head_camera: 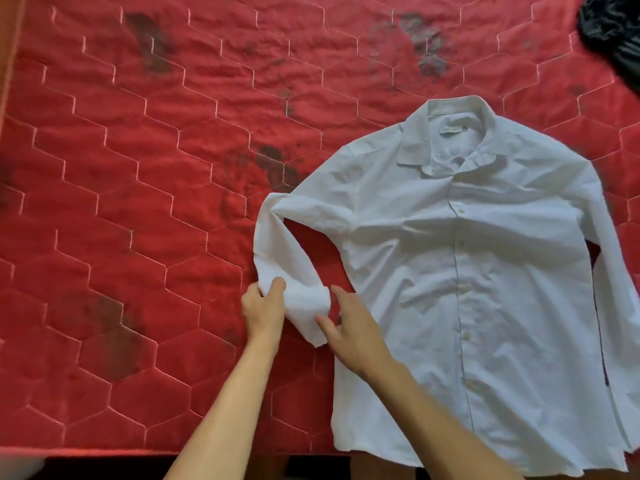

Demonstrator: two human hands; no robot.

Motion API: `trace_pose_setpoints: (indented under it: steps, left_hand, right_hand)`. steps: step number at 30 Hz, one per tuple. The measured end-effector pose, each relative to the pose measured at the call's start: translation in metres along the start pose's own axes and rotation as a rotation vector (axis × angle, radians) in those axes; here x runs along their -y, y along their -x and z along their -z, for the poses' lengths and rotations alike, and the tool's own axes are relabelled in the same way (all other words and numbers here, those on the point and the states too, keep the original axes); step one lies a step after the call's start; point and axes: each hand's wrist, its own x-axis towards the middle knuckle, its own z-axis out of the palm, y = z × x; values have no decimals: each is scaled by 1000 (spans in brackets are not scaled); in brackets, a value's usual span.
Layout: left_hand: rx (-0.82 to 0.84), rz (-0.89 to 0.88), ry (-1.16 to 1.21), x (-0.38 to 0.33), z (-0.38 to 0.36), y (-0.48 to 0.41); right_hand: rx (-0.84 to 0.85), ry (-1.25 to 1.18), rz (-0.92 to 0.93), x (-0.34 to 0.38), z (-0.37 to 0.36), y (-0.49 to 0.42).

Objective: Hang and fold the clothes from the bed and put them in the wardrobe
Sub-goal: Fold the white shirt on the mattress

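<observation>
- The cuff end of the sleeve (294, 268) is pinched by the left hand (264, 311), thumb on top and the other fingers curled under the fabric.
- The right hand (356, 334) is held just beside the same cuff with its fingers (341, 295) spread and nearly straight; the thumb touches the cuff's lower edge, and nothing is gripped.
- The sleeve is bent at the elbow and doubled back toward the near edge of the bed, with a triangle of red cover shown between it and the shirt body.
- The white shirt (467, 271) is laid face up and buttoned on the right part of the bed (138, 202), collar (450, 133) toward the far side and hem hanging slightly over the near edge.
- The other sleeve is stretched along the shirt's right side, close to the frame's right border.
- A wide stretch of red quilted cover, marked with dark stains, is left open to the left of the hands and beyond the collar.
- A dark garment (613, 32) is seen at the far right corner, well apart from the shirt.
</observation>
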Motion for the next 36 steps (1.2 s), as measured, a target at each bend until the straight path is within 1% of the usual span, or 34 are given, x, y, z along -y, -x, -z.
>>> trace_pose_setpoints:
  steps: [2,4,6,7,9,11,12,14,15,16,17,19,20,21,22,23,25,26,28,29,30,31,32,33,34,35,36]
  left_hand:
    - [-7,-2,176,-20,35,-9]
    - [0,-22,213,-44,81,-25]
    - [7,-119,74,-72,130,-44]
    - [9,-186,-18,-88,154,-50]
    - [37,-351,-293,-119,193,-62]
    - [31,-479,-623,-150,221,-66]
    - [26,-497,-733,-166,229,-67]
    - [55,-450,-836,-198,233,-59]
    - [97,-400,-836,-212,229,-54]
    - [150,-329,-784,-224,221,-47]
    - [212,-251,-715,-235,209,-39]
    - [390,-143,-626,-251,176,-21]
    - [491,-113,-599,-257,157,-11]
    - [584,-92,-573,-260,135,-1]
    - [662,-69,-524,-263,114,8]
    - [733,-39,-461,-266,94,17]
    - [847,29,-330,-274,57,34]
    - [896,38,-285,-276,41,39]
    - [921,7,-215,-275,7,44]
    - [886,-41,-195,-268,-10,42]
    - [825,-97,-212,-259,-28,42]
    - [744,-147,-248,-246,-47,40]
    - [667,-161,-280,-231,-65,36]
    - [605,-156,-323,-214,-81,30]
    - [552,-146,-375,-197,-97,25]
    - [500,-147,-458,-179,-111,19]
    - [447,-161,-568,-163,-124,16]
  right_hand:
    - [51,-16,0,18,-6,-4]
    - [189,-78,-9,43,-10,-3]
    - [346,-234,-42,74,-15,0]
    - [389,-317,-58,90,-17,3]
    - [402,-445,-79,119,-21,5]
    - [377,-490,-81,144,-18,3]
    - [363,-504,-74,155,-15,2]
    - [342,-553,-58,171,-8,1]
    - [322,-571,-36,177,-4,1]
    - [275,-548,15,181,0,2]
    - [202,-430,98,182,4,1]
    - [14,-82,276,183,15,1]
    - [-63,-3,323,182,20,0]
    - [-120,-23,336,179,27,2]
    - [-171,-146,317,174,36,1]
    - [-217,-334,283,166,46,1]
    - [-183,-787,124,138,69,-9]
    - [-152,-1063,86,125,85,-16]
    - [-213,-1576,-59,89,122,-31]
    - [-305,-1720,-155,70,144,-36]
    - [-401,-1780,-247,52,166,-38]
    - [-522,-1696,-305,30,187,-39]
    - [-639,-1585,-352,6,205,-40]
    - [-693,-1484,-398,-21,220,-42]
    - [-686,-1449,-464,-49,229,-44]
    - [-651,-1387,-569,-78,239,-45]
    - [-587,-1298,-682,-107,246,-45]
